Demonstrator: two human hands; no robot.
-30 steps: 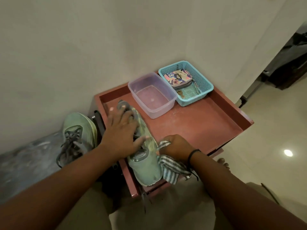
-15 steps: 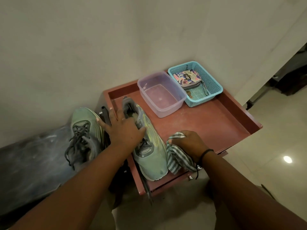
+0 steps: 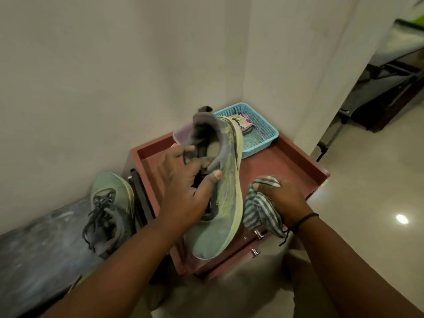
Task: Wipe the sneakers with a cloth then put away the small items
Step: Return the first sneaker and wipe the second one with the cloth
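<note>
Sneaker on the floor: your 2nd green sneaker point(image 3: 109, 207) lies left of the red table point(image 3: 296, 173), laces loose, beside a dark scuffed strip along the wall.
Left hand: your left hand point(image 3: 183, 191) grips the other green sneaker point(image 3: 220, 189) at its collar, fingers curled into the opening near the tongue, thumb pressed on the side.
Held sneaker: it is lifted off the table and tilted, heel up toward the wall, toe down toward you, side and pale sole edge facing right.
Table: a red top with a raised rim; 2 small metal knobs show on its front face below the cloth.
Clear tub: a clear plastic container point(image 3: 182, 134) sits at the back of the table, mostly hidden behind the raised heel.
Blue basket: a blue mesh basket point(image 3: 263, 134) stands in the back right corner, just beside the tub, with a patterned pouch point(image 3: 243, 122) and other small items inside, too blurred to name.
Right hand: your right hand point(image 3: 284, 200) holds a bunched striped cloth point(image 3: 257, 210) low over the table's near right part, just right of the sneaker; whether cloth and sneaker touch, you cannot tell.
Wrist: a dark band circles your right wrist.
</note>
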